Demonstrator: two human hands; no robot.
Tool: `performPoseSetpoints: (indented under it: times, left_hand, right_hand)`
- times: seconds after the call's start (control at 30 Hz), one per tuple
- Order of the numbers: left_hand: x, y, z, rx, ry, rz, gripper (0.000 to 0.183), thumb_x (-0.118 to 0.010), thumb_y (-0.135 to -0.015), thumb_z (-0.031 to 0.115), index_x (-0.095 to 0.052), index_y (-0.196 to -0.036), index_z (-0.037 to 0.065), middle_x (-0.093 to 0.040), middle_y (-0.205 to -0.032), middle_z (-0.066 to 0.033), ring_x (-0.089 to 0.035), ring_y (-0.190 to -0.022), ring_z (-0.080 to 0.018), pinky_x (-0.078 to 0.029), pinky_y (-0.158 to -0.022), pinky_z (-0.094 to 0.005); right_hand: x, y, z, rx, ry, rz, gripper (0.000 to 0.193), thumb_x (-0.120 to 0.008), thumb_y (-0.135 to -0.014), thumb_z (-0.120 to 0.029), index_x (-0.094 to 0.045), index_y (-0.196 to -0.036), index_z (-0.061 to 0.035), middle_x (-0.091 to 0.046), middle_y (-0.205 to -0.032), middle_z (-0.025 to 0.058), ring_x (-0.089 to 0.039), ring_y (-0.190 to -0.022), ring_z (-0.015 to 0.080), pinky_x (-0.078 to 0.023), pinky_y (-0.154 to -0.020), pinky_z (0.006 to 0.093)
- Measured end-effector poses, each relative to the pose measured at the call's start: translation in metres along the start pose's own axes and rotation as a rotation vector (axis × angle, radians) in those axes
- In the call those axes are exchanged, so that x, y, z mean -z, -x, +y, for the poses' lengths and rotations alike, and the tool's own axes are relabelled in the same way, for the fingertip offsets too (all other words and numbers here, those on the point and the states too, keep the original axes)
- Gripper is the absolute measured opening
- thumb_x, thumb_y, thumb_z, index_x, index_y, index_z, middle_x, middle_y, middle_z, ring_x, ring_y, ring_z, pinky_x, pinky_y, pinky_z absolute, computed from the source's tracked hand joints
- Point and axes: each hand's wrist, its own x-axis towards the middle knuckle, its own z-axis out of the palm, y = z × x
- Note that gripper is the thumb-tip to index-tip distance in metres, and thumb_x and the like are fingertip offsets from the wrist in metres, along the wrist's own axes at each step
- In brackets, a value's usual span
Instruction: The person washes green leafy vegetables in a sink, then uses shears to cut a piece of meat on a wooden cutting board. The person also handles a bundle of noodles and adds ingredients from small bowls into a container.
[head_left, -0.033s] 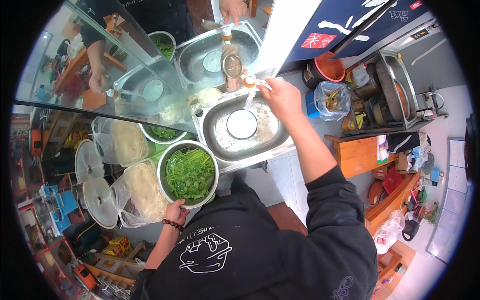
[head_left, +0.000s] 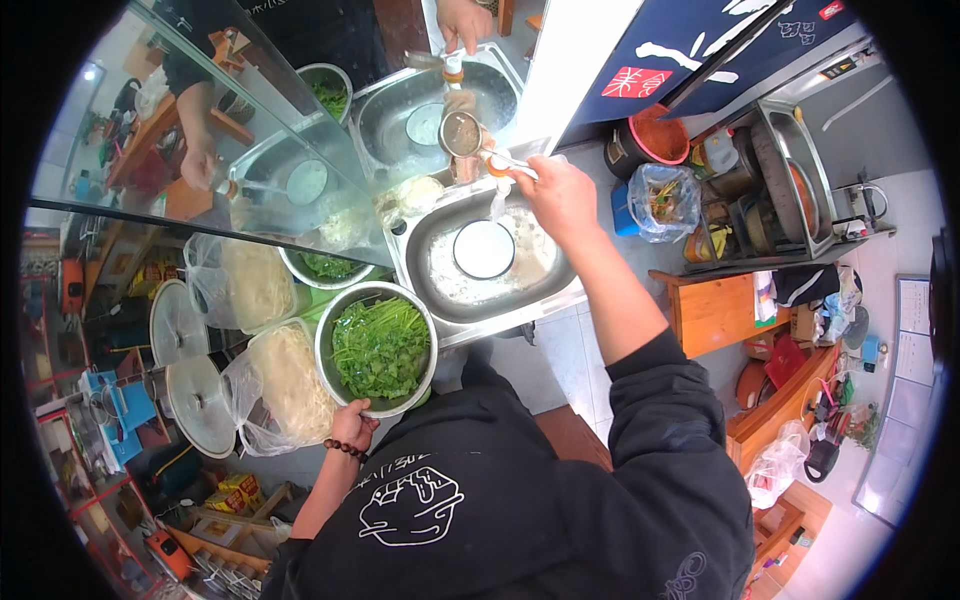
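Observation:
A steel bowl (head_left: 433, 345) full of leafy green herbs (head_left: 380, 345) sits close to my body. My left hand (head_left: 354, 425), with a beaded bracelet at its wrist, is closed on the bowl's near rim. At the sink (head_left: 415, 262), my right hand (head_left: 562, 200) grips the thin handle of what looks like a metal ladle (head_left: 461, 133). Its round head is held beyond the tap (head_left: 497, 163), which has an orange and white fitting. Water runs from the tap into the sink. A round white dish with a dark rim (head_left: 484, 249) lies in the basin.
A mirrored panel (head_left: 300, 130) behind the sink doubles the scene. Left of the bowl lies a clear bag of pale noodle-like strands (head_left: 288, 385), beside a round lid (head_left: 200, 405). On the right are a lined waste bin (head_left: 664, 203), a metal rack (head_left: 795, 180) and a wooden bench (head_left: 715, 315).
My right hand and the ladle have shifted slightly left. My left hand and the bowl of herbs stay where they were.

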Motion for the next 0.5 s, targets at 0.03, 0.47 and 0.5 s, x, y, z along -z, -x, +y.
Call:
performPoseSetpoints:
  times: [0.03,0.47,0.5]
  left_hand:
    - [0.001,-0.001,-0.001,-0.002,0.001,0.0,0.009,-0.066,-0.094,0.007,-0.063,-0.101,0.003,-0.07,-0.08,-0.008,-0.063,-0.057,-0.0186,-0.053,-0.049,-0.0306]
    - [0.002,0.008,0.001,-0.062,-0.097,-0.029,0.015,-0.067,-0.091,0.008,-0.064,-0.103,0.0,-0.07,-0.083,-0.0078,-0.065,-0.062,-0.0191,-0.052,-0.05,-0.0316]
    - [-0.004,0.013,0.004,-0.067,-0.094,-0.046,0.015,-0.067,-0.091,0.008,-0.065,-0.103,0.0,-0.07,-0.083,-0.008,-0.065,-0.062,-0.0193,-0.052,-0.051,-0.0319]
  right_hand:
    - [-0.005,0.0,-0.004,0.001,0.009,0.047,0.034,-0.074,-0.091,-0.038,-0.066,-0.08,-0.0076,-0.068,-0.078,0.0135,-0.069,-0.077,0.0351,-0.054,-0.067,0.0476]
    - [-0.036,0.013,-0.024,-0.178,-0.132,0.239,0.037,-0.068,-0.098,-0.036,-0.07,-0.079,-0.0046,-0.069,-0.074,0.0181,-0.068,-0.072,0.0406,-0.052,-0.065,0.0481]
    - [-0.028,0.017,-0.018,-0.185,-0.168,0.243,0.038,-0.067,-0.099,-0.037,-0.071,-0.081,-0.0041,-0.069,-0.074,0.0186,-0.068,-0.072,0.0413,-0.052,-0.066,0.0476]
